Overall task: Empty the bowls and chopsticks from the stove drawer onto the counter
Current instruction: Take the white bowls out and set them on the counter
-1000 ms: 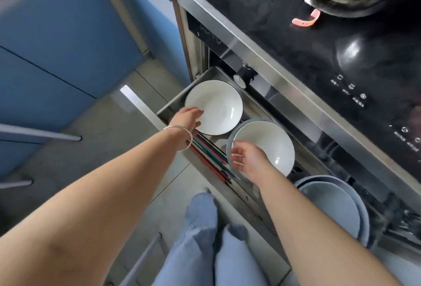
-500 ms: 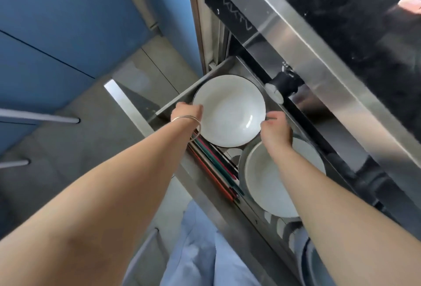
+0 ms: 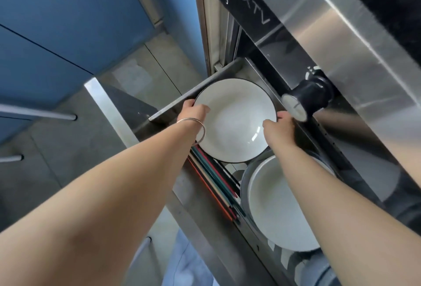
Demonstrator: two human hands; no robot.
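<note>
Two white bowls show in the open drawer [image 3: 173, 107]: the far bowl [image 3: 237, 121] with a dark rim, and the near bowl [image 3: 278, 212], partly under a forearm. Beside them lies one bundle of chopsticks [image 3: 214, 185]; I can tell red, teal and pale sticks, but not their number. Two hands reach in, the left hand [image 3: 193, 112] and the right hand [image 3: 279, 126]. One bracelet [image 3: 200, 128], one black knob [image 3: 305, 101]

Head camera looks steeply down, close over the open stove drawer [image 3: 175, 106] and floor [image 3: 57, 171].
</note>
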